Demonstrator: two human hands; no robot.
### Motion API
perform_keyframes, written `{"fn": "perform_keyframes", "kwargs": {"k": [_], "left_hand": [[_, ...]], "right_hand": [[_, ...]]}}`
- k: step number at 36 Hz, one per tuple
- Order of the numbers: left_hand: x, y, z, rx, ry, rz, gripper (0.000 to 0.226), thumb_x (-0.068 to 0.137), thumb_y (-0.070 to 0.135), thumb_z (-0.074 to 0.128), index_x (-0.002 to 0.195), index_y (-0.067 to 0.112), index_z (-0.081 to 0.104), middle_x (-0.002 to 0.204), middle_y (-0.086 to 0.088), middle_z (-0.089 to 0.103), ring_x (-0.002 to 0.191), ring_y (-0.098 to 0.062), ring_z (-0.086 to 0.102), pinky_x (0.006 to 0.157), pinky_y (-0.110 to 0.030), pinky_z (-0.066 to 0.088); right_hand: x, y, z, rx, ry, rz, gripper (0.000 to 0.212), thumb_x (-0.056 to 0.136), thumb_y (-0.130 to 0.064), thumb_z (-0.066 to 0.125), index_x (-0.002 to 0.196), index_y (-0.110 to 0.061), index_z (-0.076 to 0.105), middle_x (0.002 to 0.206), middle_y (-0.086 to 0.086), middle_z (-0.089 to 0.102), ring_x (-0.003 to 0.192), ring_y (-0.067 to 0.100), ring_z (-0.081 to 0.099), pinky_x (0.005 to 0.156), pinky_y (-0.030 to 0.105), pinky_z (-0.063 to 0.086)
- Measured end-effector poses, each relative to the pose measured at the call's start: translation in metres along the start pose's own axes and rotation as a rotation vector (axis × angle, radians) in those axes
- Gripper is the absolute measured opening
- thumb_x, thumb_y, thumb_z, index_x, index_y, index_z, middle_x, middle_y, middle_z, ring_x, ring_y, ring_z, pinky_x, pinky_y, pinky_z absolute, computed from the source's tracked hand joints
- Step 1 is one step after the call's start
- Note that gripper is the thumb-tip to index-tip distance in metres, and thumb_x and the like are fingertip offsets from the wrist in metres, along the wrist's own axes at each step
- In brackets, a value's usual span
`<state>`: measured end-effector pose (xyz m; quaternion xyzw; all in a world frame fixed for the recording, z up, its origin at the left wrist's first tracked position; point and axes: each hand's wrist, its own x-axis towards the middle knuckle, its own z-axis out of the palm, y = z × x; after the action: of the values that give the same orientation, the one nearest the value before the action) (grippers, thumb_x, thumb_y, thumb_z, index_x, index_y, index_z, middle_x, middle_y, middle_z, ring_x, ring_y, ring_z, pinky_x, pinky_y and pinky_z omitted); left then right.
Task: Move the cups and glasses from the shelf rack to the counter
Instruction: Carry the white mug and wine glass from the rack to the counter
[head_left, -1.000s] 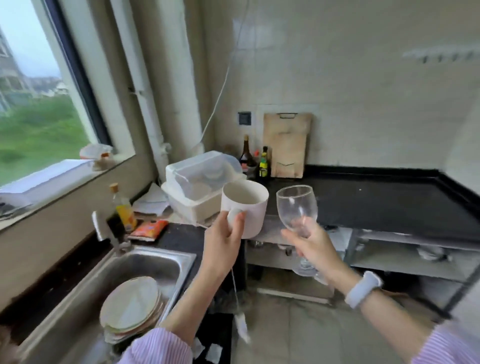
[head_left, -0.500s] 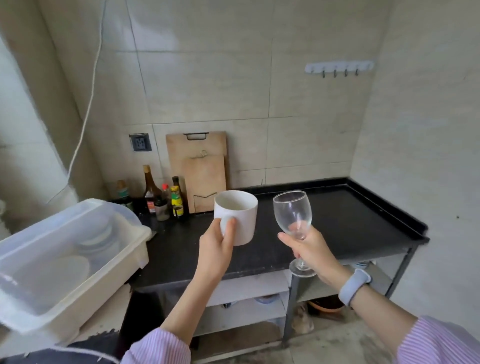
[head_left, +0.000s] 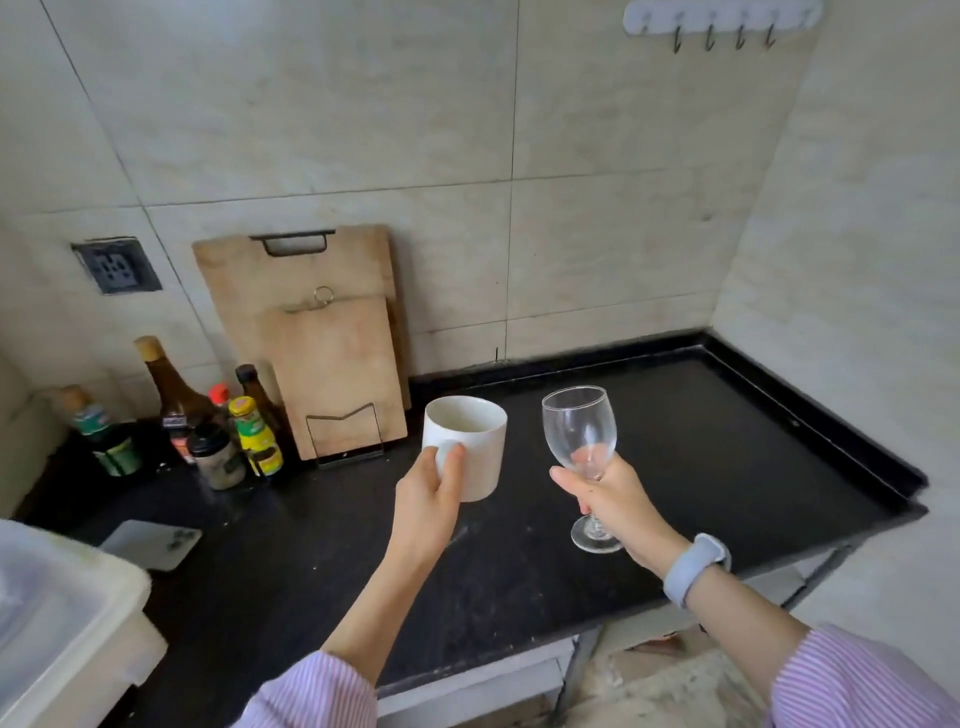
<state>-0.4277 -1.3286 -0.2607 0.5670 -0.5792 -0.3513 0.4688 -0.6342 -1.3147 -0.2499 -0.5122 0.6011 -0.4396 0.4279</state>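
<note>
Left fingers (head_left: 451, 470) curled round the handle side of the white mug (head_left: 470, 441), thumb laid against the wall, left hand (head_left: 423, 506) carrying it upright above the bench (head_left: 727, 441), not touching the surface. Right fingers (head_left: 566, 477) wrapped round the lower bowl and the top of the stem of the wine glass (head_left: 580, 431), right hand (head_left: 621, 501) keeping it upright, the foot hanging free above the dark top. Mug probably ceramic: stiff, rather heavy for its size, glazed and so a little slippery, yet safe enough by the handle with the thumb as support. Glass clearly the delicate one: thin wall, light, top-heavy on a narrow stem and small foot, likely to tip or chip if put down at an angle. Best taken low on the bowl or at the stem, as here, and lowered straight until the whole foot lies flat before loosening the grip. Both pieces near each other in the air but apart, not knocking. Farther out, two wooden cutting boards (head_left: 332, 374) leaning on the tiled wall, a group of bottles (head_left: 208, 426) at the left, a plastic bin (head_left: 62, 623) at the near left edge. Wide free area of bench to the right, seemingly a good place for both.
</note>
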Motion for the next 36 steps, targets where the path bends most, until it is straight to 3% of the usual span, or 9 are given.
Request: {"fn": "perform_keyframes", "kwargs": {"k": [6, 12, 16, 22, 28, 36], "left_hand": [[0.09, -0.041, 0.047, 0.016, 0.01, -0.084, 0.043, 0.089, 0.053, 0.035, 0.086, 0.015, 0.055, 0.083, 0.002, 0.061, 0.08, -0.015, 0.057, 0.065, -0.032, 0.047], [0.172, -0.082, 0.089, -0.007, 0.044, -0.182, 0.033, 0.096, 0.04, 0.039, 0.066, 0.026, 0.041, 0.067, 0.007, 0.048, 0.064, -0.012, 0.044, 0.058, -0.026, 0.037], [0.22, -0.117, 0.114, -0.039, 0.052, -0.213, 0.032, 0.094, 0.046, 0.038, 0.069, 0.027, 0.043, 0.067, 0.008, 0.046, 0.064, -0.011, 0.043, 0.06, -0.028, 0.037], [0.273, -0.167, 0.139, -0.064, 0.061, -0.228, 0.032, 0.096, 0.044, 0.036, 0.076, 0.021, 0.048, 0.068, 0.007, 0.045, 0.064, -0.009, 0.041, 0.062, -0.027, 0.037], [0.3, -0.201, 0.153, -0.069, 0.067, -0.214, 0.033, 0.096, 0.045, 0.033, 0.078, 0.02, 0.046, 0.068, 0.006, 0.044, 0.059, -0.001, 0.042, 0.058, -0.015, 0.039], [0.307, -0.226, 0.164, -0.02, 0.059, -0.187, 0.039, 0.099, 0.035, 0.029, 0.076, 0.007, 0.043, 0.069, 0.002, 0.045, 0.062, 0.0, 0.041, 0.063, -0.011, 0.038]], "right_hand": [[0.12, 0.036, 0.006, 0.034, -0.083, 0.04, 0.013, 0.082, -0.02, 0.066, 0.085, -0.026, 0.055, 0.066, -0.007, 0.055, 0.058, 0.003, 0.055, 0.06, 0.016, 0.042], [0.225, 0.073, 0.013, 0.063, -0.146, 0.094, 0.023, 0.08, -0.019, 0.068, 0.096, -0.027, 0.053, 0.085, -0.007, 0.06, 0.079, 0.007, 0.059, 0.067, 0.017, 0.042], [0.291, 0.105, 0.026, 0.077, -0.146, 0.127, 0.025, 0.079, -0.022, 0.07, 0.094, -0.031, 0.051, 0.088, -0.008, 0.059, 0.083, 0.006, 0.059, 0.067, 0.015, 0.04], [0.367, 0.151, 0.044, 0.104, -0.168, 0.157, 0.04, 0.077, -0.027, 0.071, 0.111, -0.021, 0.052, 0.103, -0.002, 0.063, 0.094, 0.006, 0.06, 0.071, 0.016, 0.042], [0.41, 0.176, 0.06, 0.149, -0.155, 0.116, 0.039, 0.077, -0.027, 0.071, 0.109, -0.031, 0.051, 0.105, -0.011, 0.062, 0.088, -0.012, 0.059, 0.063, 0.001, 0.045], [0.434, 0.192, 0.076, 0.151, -0.157, 0.059, 0.034, 0.079, -0.026, 0.07, 0.108, -0.03, 0.053, 0.101, -0.011, 0.062, 0.091, -0.007, 0.06, 0.069, 0.008, 0.048]]}}
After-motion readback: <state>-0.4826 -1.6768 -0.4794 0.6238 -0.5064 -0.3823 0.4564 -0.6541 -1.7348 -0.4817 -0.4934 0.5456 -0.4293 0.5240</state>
